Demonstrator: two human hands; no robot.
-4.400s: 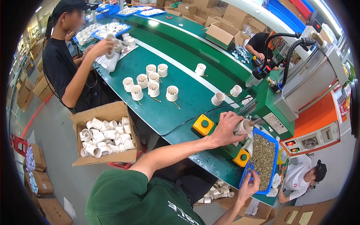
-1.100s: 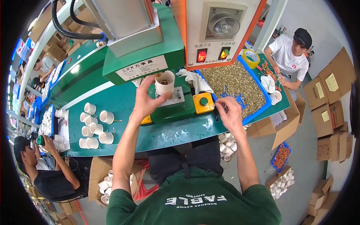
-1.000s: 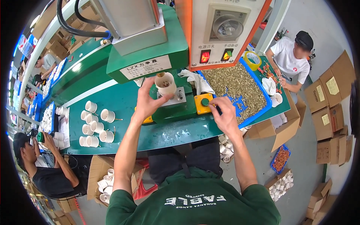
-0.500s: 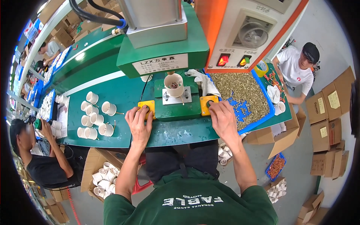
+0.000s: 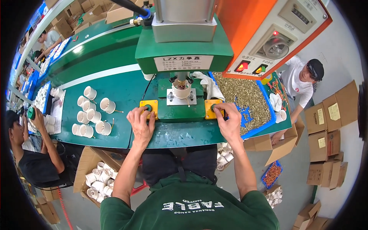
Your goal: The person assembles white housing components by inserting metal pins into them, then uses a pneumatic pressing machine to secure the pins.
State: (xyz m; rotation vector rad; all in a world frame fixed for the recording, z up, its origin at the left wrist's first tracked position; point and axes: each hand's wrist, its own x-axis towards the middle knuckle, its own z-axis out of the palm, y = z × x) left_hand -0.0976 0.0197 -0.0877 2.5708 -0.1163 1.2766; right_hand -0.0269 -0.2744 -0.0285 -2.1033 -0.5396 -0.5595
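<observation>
My left hand is bent over the yellow button box left of a green bench press, its fingertips on the green push button. On the other side, my right hand has thumb and finger closed at a second push button on a matching yellow box. Between them a white cup-shaped lamp socket or similar part stands upright on a metal plate. The press ram reaches down into its mouth, hiding what lies inside. A thin lead sticks out beside its base.
Several white cups stand at the left of the green table. A blue tray of small brass-coloured parts lies right. Cartons of white cups sit below. One co-worker is at left, another at right.
The ram has come down into the white cup, and a red light shows on the orange control box. My view has shifted slightly; both hands stay at the buttons.
</observation>
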